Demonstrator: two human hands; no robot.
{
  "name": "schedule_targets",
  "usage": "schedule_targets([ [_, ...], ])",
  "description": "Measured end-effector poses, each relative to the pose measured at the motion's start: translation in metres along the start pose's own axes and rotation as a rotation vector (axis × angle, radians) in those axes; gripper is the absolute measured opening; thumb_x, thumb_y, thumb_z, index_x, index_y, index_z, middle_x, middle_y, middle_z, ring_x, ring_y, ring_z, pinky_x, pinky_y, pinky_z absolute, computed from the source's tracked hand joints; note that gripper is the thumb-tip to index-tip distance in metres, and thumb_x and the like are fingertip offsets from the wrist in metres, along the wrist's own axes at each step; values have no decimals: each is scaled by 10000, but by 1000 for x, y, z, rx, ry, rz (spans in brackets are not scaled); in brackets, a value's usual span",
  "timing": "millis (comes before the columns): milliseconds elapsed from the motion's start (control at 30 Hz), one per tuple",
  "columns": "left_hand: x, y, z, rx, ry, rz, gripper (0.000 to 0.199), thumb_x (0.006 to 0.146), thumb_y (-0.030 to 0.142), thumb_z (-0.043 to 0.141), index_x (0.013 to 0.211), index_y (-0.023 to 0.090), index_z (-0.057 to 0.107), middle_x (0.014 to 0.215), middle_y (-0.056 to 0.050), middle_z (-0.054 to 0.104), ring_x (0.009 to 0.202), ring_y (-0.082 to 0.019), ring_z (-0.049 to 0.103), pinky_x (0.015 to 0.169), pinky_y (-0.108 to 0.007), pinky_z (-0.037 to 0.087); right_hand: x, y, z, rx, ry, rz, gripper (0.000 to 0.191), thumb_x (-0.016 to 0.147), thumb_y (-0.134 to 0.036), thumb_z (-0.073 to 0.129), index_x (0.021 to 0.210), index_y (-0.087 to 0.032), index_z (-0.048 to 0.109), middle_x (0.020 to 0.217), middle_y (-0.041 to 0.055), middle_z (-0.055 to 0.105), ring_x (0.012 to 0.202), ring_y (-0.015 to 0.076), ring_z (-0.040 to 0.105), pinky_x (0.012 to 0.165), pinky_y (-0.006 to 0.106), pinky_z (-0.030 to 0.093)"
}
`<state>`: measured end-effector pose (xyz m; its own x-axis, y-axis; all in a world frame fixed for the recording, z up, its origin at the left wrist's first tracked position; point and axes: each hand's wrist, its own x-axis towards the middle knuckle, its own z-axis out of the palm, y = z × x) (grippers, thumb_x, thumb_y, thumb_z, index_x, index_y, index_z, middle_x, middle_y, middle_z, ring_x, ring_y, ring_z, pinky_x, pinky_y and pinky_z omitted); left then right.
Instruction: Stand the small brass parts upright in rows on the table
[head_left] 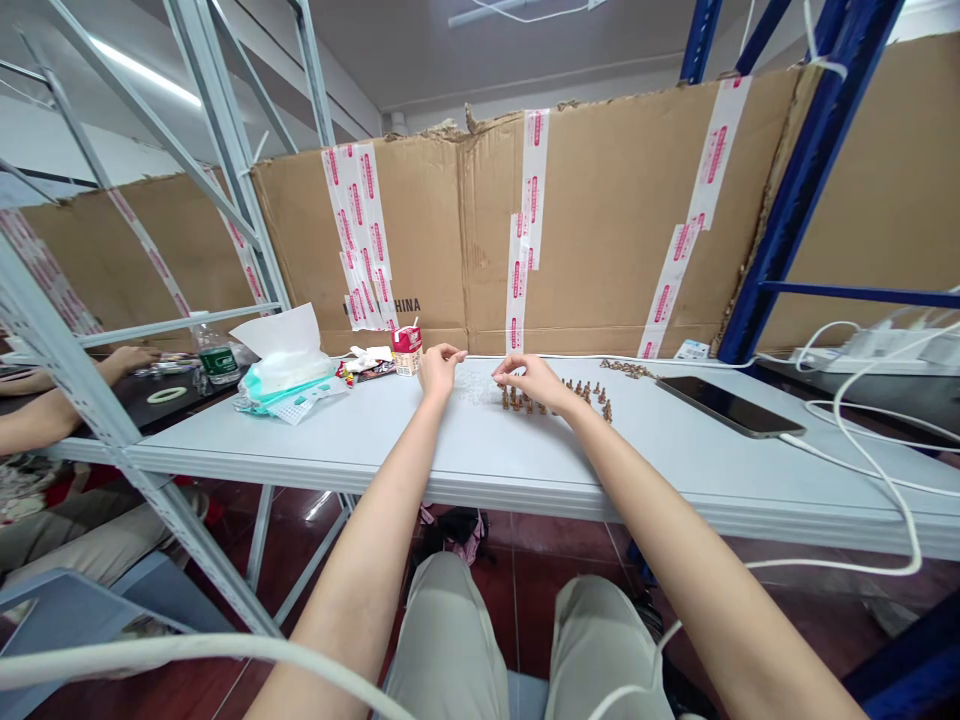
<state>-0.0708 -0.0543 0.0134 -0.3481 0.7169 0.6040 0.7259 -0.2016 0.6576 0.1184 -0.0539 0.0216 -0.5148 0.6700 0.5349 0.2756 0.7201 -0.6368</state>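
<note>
Tabletop (360, 450) — brown pieces (581, 397) just beside right grip (531, 380).

Cardboard sheet (390, 240), far side: black print reads "CHINA", with earlier letters hidden behind packing tape (358, 235). The tape repeats red lettering, too small to read. Red carton (406, 350) and green bottle label (218, 365), both left of centre: illegible.
</note>
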Motion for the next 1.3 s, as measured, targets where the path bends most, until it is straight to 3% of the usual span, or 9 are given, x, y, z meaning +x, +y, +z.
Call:
schedule_targets([
  [133, -4, 3, -3, 227, 19, 28, 149, 767, 310, 559, 759, 206, 665, 799, -61, 656, 781, -181, 559, 683, -272, 377, -1, 3, -4, -167, -50, -7, 120, 664, -289, 633, 676, -170, 639, 800, 31, 639, 809, 149, 549, 756, 278, 389],
  [300, -3, -1, -3, 467, -26, 82, 179, 792, 303, 535, 803, 200, 680, 792, -106, 636, 855, -237, 528, 715, -319, 357, -2, 11, -3, -132, -267, 124, 156, 676, -321, 603, 712, -173, 636, 648, -3, 610, 556, 99, 512, 524, 217, 376],
  [433, 1, -12, -1, 592, -34, 87, 176, 796, 280, 531, 787, 183, 678, 832, -119, 627, 935, -275, 490, 811, -384, 315, -4, 13, -3, -158, -289, 165, 148, 679, -318, 595, 701, -177, 636, 606, -4, 587, 479, 90, 480, 457, 215, 344],
  [533, 1, -16, 1, 641, -57, 46, 159, 786, 264, 541, 768, 166, 666, 882, -127, 617, 979, -293, 463, 836, -410, 296, -4, 13, -3, -202, -258, 146, 136, 682, -310, 596, 708, -184, 639, 646, 2, 597, 499, 94, 486, 489, 223, 352],
  [667, 0, -16, 1, 656, -67, 16, 149, 774, 261, 553, 772, 143, 643, 942, -148, 604, 1028, -305, 434, 851, -418, 284, -1, 12, -1, -309, -157, -1, 199, 653, -383, 644, 758, -214, 666, 783, 21, 611, 711, 140, 523, 632, 244, 366],
  [767, -1, -15, -1, 662, -58, -15, 148, 770, 267, 558, 774, 141, 635, 954, -152, 604, 1056, -311, 418, 851, -419, 283, -1, 12, 1, -366, -172, -47, 215, 648, -424, 650, 747, -236, 689, 807, 26, 604, 790, 162, 508, 678, 252, 353],
  [1000, -2, -9, -10, 731, -64, -129, 163, 761, 280, 557, 842, 164, 639, 1026, -118, 605, 1091, -281, 416, 869, -402, 279, -3, 10, 0, -433, -228, -30, 155, 678, -376, 627, 703, -237, 694, 834, 20, 602, 828, 168, 500, 707, 246, 344],
  [1300, -4, -13, -15, 884, -160, -262, 303, 759, 252, 524, 1044, 159, 573, 1156, -123, 562, 1144, -280, 398, 896, -391, 263, -5, 1, -12, -585, -297, 61, 131, 648, -347, 618, 695, -247, 688, 906, 32, 572, 914, 198, 471, 737, 263, 346],
])
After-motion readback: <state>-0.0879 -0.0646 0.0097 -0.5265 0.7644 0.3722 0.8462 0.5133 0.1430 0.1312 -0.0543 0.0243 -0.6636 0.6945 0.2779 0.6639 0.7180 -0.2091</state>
